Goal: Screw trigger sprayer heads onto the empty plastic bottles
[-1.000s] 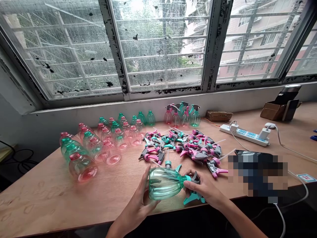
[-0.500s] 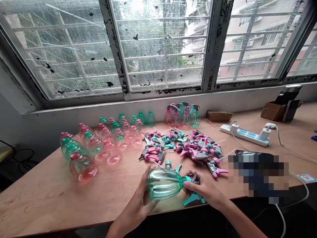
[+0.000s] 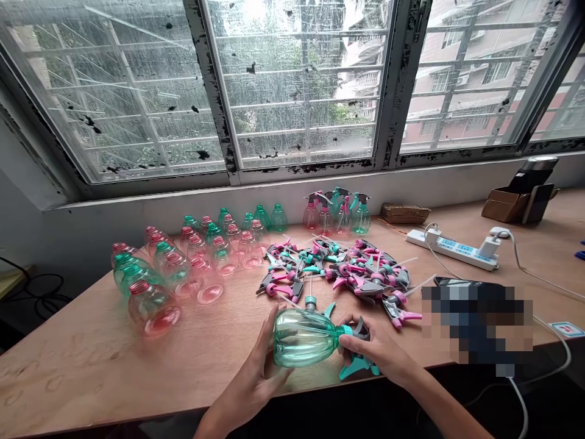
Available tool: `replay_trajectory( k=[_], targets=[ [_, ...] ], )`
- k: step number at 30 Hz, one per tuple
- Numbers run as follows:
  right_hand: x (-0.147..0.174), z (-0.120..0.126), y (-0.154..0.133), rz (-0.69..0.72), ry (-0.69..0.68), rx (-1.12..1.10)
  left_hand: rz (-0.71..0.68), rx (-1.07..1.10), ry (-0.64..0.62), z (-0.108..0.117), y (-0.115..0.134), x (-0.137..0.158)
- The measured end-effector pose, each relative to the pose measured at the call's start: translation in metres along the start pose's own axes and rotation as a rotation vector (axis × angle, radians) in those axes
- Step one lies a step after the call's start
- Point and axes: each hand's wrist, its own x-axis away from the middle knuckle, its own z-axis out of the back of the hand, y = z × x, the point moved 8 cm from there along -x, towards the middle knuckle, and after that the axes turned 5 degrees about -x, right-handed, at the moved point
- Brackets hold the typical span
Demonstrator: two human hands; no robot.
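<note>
A clear green spray bottle [image 3: 305, 339] lies on its side in the air near the table's front edge, its base to the left. My left hand [image 3: 258, 366] is wrapped round the base end. At the neck, my right hand [image 3: 377, 347] grips the teal collar of a grey and teal trigger sprayer [image 3: 359, 366], fingers closed on it. The sprayer sits at the bottle's mouth; how tightly it is screwed on I cannot tell. Just behind the bottle lies another teal sprayer [image 3: 311, 303] with its tube pointing away.
A heap of pink, teal and grey sprayers [image 3: 365, 271] lies beyond my hands. Several open pink and green bottles [image 3: 201, 280] stand at left. Complete spray bottles [image 3: 361, 216] stand by the wall. At right are a power strip [image 3: 452, 249] and a partly blurred dark device [image 3: 475, 289].
Almost nothing differs. The green bottle has turned slightly about its length in my hands, while both hands stay in the same place.
</note>
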Motion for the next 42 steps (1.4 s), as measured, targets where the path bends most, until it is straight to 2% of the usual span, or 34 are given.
replay_trajectory(
  k=[7,12,18,22,30,36,42],
  targets=[
    [0.001,0.002,0.002,-0.008,-0.001,0.05,0.087,0.033,0.005,0.001,0.005,-0.001],
    [0.0,0.001,0.0,-0.003,-0.001,0.026,0.03,-0.026,0.016,0.002,0.004,-0.002],
    [0.001,0.001,0.003,0.002,-0.02,0.071,0.061,-0.021,0.007,0.0,0.006,-0.001],
    [0.001,0.001,0.002,0.002,-0.016,0.094,0.03,0.002,0.003,0.0,0.013,-0.002],
    [0.001,-0.001,0.0,0.006,-0.02,0.08,0.04,0.03,-0.002,-0.001,0.001,-0.001],
    [0.002,0.0,0.001,-0.001,-0.024,0.083,0.076,-0.046,0.011,0.001,0.002,-0.001],
    [0.002,-0.001,0.001,-0.011,-0.028,0.035,0.019,-0.079,0.005,0.0,0.002,-0.002]
  ],
)
